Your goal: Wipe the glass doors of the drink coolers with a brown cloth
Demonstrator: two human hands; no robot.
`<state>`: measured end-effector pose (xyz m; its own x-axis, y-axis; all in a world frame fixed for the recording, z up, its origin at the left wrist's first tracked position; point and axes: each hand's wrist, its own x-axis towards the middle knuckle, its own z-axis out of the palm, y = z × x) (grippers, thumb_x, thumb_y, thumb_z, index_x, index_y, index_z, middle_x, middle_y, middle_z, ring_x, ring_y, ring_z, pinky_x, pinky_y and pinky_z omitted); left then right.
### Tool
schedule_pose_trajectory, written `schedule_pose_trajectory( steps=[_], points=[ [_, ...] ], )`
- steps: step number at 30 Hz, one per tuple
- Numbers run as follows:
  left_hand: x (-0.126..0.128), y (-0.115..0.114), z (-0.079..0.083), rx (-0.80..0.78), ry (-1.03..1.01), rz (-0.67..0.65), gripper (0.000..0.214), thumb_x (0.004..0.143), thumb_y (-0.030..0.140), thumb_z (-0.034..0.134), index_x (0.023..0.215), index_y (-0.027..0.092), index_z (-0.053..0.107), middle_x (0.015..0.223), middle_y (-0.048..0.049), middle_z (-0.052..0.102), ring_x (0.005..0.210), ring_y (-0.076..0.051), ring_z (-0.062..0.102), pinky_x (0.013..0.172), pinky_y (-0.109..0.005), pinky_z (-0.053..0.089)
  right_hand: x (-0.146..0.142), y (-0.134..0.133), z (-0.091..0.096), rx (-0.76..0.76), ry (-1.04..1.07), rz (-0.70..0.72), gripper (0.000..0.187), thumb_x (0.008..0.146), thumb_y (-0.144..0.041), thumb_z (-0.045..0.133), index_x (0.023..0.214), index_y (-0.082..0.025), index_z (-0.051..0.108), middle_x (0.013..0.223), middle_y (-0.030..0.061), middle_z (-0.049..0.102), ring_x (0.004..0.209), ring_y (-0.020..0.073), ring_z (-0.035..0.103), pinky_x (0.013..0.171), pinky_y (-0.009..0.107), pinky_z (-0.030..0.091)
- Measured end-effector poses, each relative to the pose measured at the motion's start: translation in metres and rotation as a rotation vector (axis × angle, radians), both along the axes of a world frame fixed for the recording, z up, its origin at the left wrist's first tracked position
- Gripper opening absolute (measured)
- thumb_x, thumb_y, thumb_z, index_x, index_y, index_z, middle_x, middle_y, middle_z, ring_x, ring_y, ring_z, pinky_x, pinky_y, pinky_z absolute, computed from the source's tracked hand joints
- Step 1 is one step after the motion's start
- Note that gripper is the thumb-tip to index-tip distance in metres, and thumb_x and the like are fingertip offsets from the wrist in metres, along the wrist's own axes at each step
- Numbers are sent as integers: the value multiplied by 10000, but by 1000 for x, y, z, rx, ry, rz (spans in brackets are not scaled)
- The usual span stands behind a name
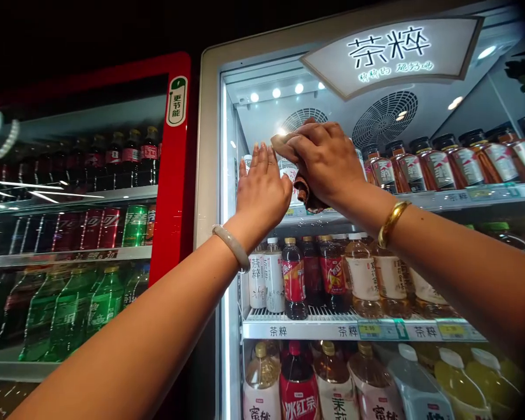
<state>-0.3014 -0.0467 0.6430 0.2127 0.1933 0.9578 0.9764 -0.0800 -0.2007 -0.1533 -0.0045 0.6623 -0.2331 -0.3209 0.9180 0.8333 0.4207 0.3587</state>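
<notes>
My left hand (262, 189) lies flat with its fingers stretched upward against the glass door of the lit drinks fridge (209, 151). A pale bangle circles that wrist. Just to its right, my right hand (328, 160) presses a crumpled brown cloth (308, 197) to the same glass; part of the cloth is hidden under the fingers and palm. A gold bangle (392, 223) sits on the right wrist. Behind the hands, bottles on the upper shelf are partly covered from view.
Rows of bottled tea (363, 274) stand on the fridge's shelves. An illuminated sign (394, 55) spans its top. To the left is a red-framed fridge (175, 175) holding cola bottles, cans and green bottles (70, 309). A dark gap separates the two fridges.
</notes>
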Motion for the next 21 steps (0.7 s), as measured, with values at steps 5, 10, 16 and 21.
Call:
schedule_pose_trajectory(
  steps=[5, 10, 16, 21],
  points=[
    [17, 3, 2, -11, -6, -104, 703, 959, 196, 419, 1646, 112, 293, 1767, -135, 183, 1657, -264, 119, 1359, -499, 77, 14, -1, -27, 18, -11, -40, 327, 1072, -318, 441, 1321, -247, 640, 1447, 68, 621, 1318, 321, 490, 1083, 487, 459],
    [21, 12, 4, 11, -27, -145, 714, 950, 228, 461, 1642, 144, 305, 1760, -135, 213, 1655, -270, 135, 1358, -498, 57, 21, -2, -12, -29, -55, -88, 332, 1085, -316, 423, 1308, -223, 650, 1447, 90, 619, 1322, 311, 490, 1087, 488, 447],
    [32, 11, 2, 13, -11, -110, 718, 971, 215, 422, 1659, 105, 244, 1765, -147, 189, 1656, -277, 121, 1358, -507, 51, 39, -2, -21, -47, 34, -87, 364, 1087, -336, 417, 1359, -229, 634, 1465, 86, 614, 1333, 328, 481, 1106, 491, 433],
    [39, 10, 2, 19, 13, -126, 676, 987, 247, 420, 1641, 120, 307, 1759, -138, 218, 1655, -291, 128, 1355, -514, 50, 36, -1, -34, -21, -3, -90, 339, 1087, -334, 421, 1312, -246, 659, 1455, 59, 617, 1360, 323, 465, 1129, 492, 425]
  ],
)
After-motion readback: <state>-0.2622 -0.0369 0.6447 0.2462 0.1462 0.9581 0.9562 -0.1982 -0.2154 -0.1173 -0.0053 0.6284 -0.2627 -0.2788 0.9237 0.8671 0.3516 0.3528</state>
